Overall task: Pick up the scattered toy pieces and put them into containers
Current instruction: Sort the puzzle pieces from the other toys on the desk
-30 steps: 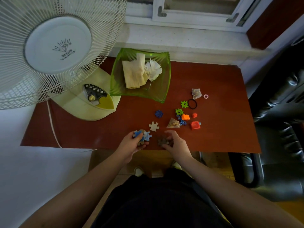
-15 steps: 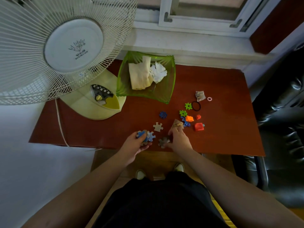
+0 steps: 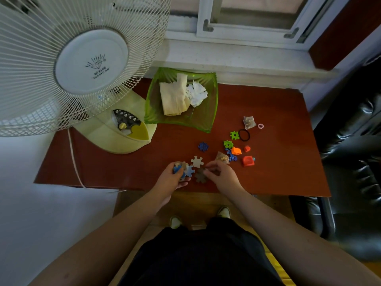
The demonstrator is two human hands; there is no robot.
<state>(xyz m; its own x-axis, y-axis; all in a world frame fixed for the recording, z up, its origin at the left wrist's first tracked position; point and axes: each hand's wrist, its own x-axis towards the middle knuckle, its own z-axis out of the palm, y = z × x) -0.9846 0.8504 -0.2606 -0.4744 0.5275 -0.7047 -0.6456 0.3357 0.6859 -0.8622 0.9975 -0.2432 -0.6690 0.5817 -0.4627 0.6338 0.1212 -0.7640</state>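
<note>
My left hand [image 3: 174, 179] grips a small stack of jigsaw pieces [image 3: 183, 170], blue and pale, at the table's front edge. Just right of it, my right hand [image 3: 223, 175] pinches the edge of a brown jigsaw piece [image 3: 200, 176] lying on the table. A white jigsaw piece [image 3: 197, 161] lies just beyond both hands. Further back are a blue snowflake piece [image 3: 203, 146], two green ones [image 3: 228, 144], orange and red blocks [image 3: 248, 161], and a small packet [image 3: 222, 157]. A green bowl [image 3: 212, 120] holds cloth and tissue.
A large desk fan [image 3: 115, 133] fills the table's left side, its cord hanging over the front edge. A black hair band [image 3: 244, 135], a pink ring [image 3: 260, 126] and a second packet [image 3: 249, 122] lie at the right. A black chair [image 3: 350, 141] stands beside the red table [image 3: 123, 172].
My right hand reached forward to the small packet, then drew back to the brown jigsaw piece. The left hand keeps its stack in place.
</note>
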